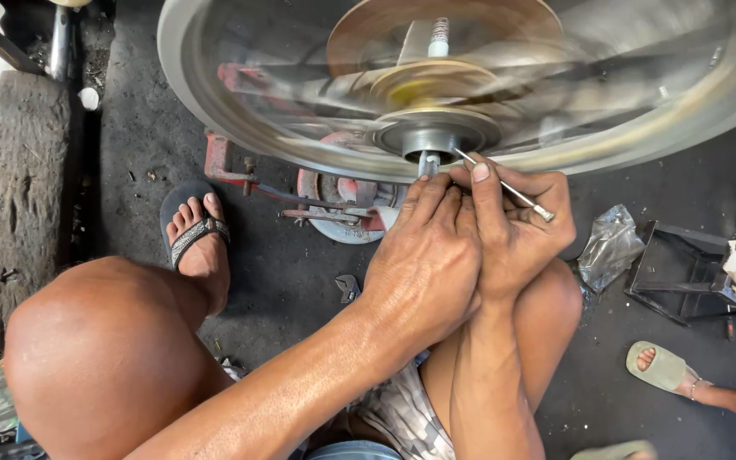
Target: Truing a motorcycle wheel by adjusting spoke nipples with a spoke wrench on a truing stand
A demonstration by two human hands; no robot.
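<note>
A large metal wheel (300, 128) spins in front of me, blurred, around a grey hub (432, 136) with a short axle end below it. My left hand (423, 260) has its fingertips on the axle end. My right hand (521, 230) crosses beside it and grips a thin metal spoke (504, 187), whose tip points into the hub. Both wrists rest over my right knee.
A red metal stand (232, 166) holds the wheel on the dark floor. My left foot in a sandal (198, 230) lies beside it. To the right are a crumpled clear bag (608, 247), a black metal frame (679, 273) and another person's sandalled foot (666, 368). A wooden beam (23, 196) runs along the left.
</note>
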